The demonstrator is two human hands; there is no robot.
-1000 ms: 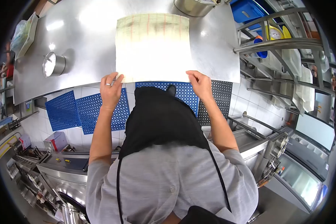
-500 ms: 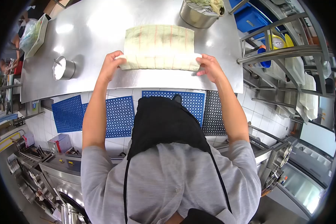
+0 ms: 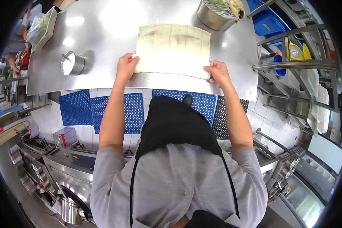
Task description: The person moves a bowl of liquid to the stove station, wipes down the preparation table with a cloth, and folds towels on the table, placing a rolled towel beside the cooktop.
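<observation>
A pale cream-green cloth (image 3: 173,47) with thin red stripes is spread on the steel table, its near part whiter and stripeless. My left hand (image 3: 127,65) pinches the cloth's near left corner between thumb and fingers. At the near right corner, my right hand (image 3: 217,72) grips the cloth the same way. The near edge runs fairly straight between both hands, close to the table's front. Whether that edge is lifted off the steel, I cannot tell.
On the steel table (image 3: 102,41) stand a small metal pot (image 3: 76,65) with white contents and a handle sticking out, a large pot (image 3: 212,21) of crumpled cloths, and a white tray (image 3: 45,32). A metal rack (image 3: 296,65) borders the right side. People are at far left.
The near strip of the cloth, earlier a raised, bunched band, now lies smoother and wider. My hands keep hold of the corners. The whole view has shifted slightly.
</observation>
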